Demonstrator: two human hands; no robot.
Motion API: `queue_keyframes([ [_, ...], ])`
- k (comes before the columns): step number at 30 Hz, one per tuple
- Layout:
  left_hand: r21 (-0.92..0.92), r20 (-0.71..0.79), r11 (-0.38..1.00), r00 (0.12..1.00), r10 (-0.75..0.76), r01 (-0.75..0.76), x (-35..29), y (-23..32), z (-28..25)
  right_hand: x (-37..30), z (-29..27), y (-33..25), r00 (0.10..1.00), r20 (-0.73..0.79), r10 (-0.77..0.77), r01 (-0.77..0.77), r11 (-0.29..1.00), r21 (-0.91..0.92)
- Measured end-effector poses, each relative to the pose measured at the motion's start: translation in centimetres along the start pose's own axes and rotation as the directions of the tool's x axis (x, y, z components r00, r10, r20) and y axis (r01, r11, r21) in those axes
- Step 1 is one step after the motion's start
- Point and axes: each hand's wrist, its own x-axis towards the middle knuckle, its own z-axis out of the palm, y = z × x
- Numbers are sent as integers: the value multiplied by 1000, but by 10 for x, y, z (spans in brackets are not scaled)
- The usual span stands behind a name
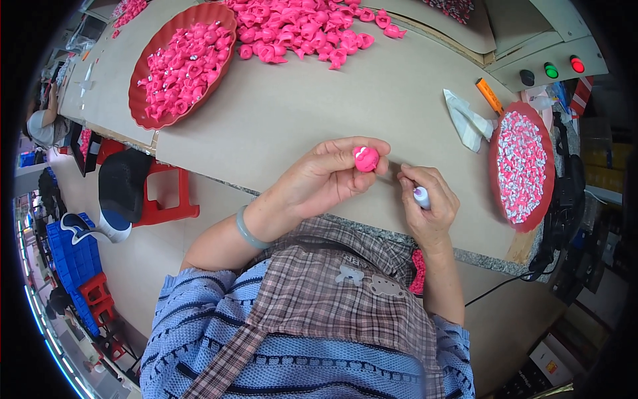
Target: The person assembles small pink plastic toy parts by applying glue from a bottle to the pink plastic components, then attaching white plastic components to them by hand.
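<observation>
My left hand (323,174) is raised over the table and pinches a small round pink plastic piece (366,159) between thumb and fingers. A white spot shows on the piece's upper left. Just to the right, my right hand (433,216) is closed around a white pen-like tool (421,197) with a purple end. Its tip is too small to make out near my thumb and forefinger. A gap separates the two hands.
A scalloped red tray (136,110) of pink pieces stands far left, beside a loose heap of pink pieces (299,30). On the right are a red tray (550,174) of small pink-and-white parts, a white tissue (467,121) and an orange box cutter (490,96). A red stool (181,193) stands left.
</observation>
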Motion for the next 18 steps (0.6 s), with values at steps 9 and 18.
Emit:
queue_keyframes([
  [9, 484, -80, 842, 946, 316, -240, -18, 42, 8, 0, 0, -2, 1000, 1, -12, 12, 1000, 12],
  [18, 255, 750, -826, 436, 497, 502, -59, 182, 22, 0, 0, 0, 999, 17, -40, 39, 999, 27],
])
